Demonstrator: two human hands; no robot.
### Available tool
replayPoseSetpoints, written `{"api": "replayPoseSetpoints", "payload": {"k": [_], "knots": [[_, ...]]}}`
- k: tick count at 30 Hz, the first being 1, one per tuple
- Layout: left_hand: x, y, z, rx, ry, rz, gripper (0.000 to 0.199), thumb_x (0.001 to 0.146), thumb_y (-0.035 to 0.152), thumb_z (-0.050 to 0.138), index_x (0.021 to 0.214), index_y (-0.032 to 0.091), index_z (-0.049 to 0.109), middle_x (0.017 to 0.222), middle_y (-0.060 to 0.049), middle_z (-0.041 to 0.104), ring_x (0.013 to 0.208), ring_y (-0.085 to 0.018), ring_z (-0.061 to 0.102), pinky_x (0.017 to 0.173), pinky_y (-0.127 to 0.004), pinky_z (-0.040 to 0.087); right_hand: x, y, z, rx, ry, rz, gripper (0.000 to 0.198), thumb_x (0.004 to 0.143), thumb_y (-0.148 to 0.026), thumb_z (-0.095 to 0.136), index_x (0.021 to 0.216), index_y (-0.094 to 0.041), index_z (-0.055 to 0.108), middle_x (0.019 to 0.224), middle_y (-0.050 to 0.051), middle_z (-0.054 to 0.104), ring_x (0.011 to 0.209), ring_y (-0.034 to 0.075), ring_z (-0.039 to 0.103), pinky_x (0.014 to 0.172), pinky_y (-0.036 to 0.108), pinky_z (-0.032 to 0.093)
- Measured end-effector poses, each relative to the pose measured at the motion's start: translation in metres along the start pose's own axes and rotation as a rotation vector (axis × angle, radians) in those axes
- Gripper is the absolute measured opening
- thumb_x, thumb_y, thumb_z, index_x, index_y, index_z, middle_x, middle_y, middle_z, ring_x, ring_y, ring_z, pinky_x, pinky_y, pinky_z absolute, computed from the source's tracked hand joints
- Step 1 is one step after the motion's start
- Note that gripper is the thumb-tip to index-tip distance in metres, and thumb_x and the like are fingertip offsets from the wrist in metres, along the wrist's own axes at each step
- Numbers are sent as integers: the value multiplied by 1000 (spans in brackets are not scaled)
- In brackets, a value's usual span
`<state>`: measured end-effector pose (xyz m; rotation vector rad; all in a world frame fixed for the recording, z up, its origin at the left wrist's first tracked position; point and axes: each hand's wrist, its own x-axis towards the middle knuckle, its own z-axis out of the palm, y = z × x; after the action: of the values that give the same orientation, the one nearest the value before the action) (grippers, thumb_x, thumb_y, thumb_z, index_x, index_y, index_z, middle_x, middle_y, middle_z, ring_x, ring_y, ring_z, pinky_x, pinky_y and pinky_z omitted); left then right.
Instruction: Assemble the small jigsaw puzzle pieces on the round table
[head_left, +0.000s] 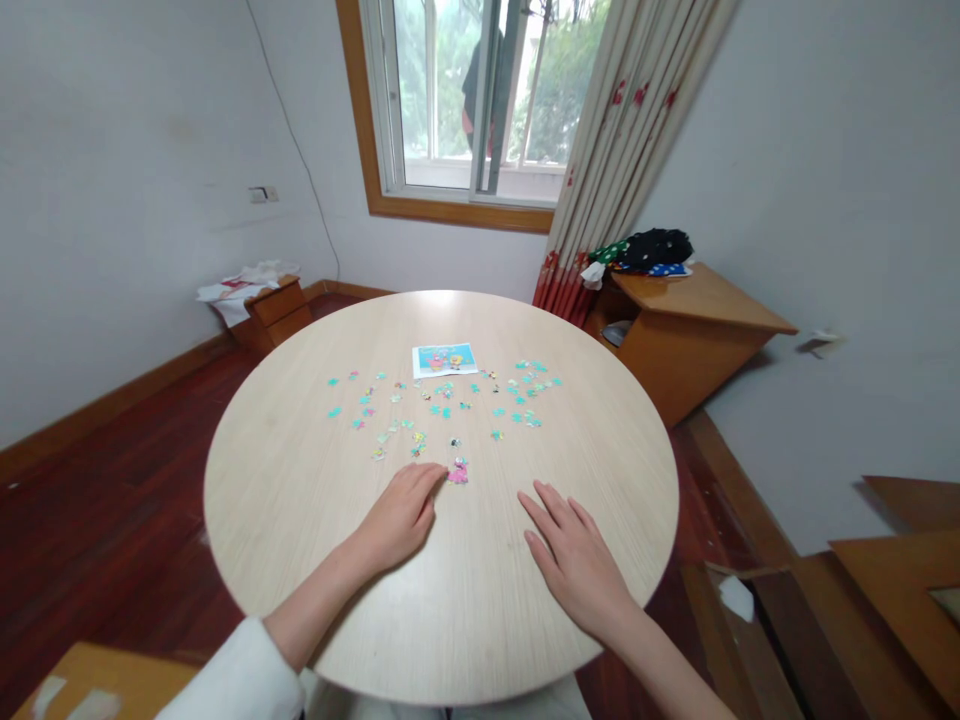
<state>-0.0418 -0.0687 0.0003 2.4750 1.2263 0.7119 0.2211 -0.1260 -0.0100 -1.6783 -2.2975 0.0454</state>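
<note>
I record my left hand [401, 508] uncurled at the pink puzzle pieces [458, 475], my right hand [574, 556] spread over the table [450, 610], and a grey item [616, 333] inside the cabinet [697, 335].

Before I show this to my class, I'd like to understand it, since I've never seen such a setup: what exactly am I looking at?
There is no machine here: a person works with a bare left hand and a bare right hand. The single picture comes from a camera worn on that person's head, looking forward and down, so their arms enter from the bottom. The surface is a round, pale wood-grain table. On it lie a rectangular blue picture card with a white border and many small scattered puzzle pieces, mostly turquoise. The left fingertips are at a small bright-pink cluster of pieces; the right hand is spread palm down. Neither hand appears to grip anything.
</note>
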Motion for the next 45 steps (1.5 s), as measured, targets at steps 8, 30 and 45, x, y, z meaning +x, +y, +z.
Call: {"api": "replayPoseSetpoints", "payload": {"k": [8,30,45], "knots": [[-32,-8,-9,131,59,-56,37,88,23,37,122,18,51,129,-13,50,119,-24,47,101,-47,40,3,28,6,-73,-13,69,52,92,-43,29,140,-25,35,144,7,36,133,22,32,108,46,28],[-52,-63,-30,433,240,-459,46,89,37,34,129,16,41,132,-17,41,125,-31,39,99,-52,36,213,10,1,-161,-210,50,51,88,-15,28,137,-6,35,147,16,29,137,28,21,109,56,7],[-50,-59,-30,439,211,-487,48,89,38,31,129,13,42,133,-19,40,125,-32,38,101,-50,34,177,-18,-8,-191,-156,-177,30,81,-10,40,91,-11,68,106,18,64,119,30,42,107,54,9]]}}
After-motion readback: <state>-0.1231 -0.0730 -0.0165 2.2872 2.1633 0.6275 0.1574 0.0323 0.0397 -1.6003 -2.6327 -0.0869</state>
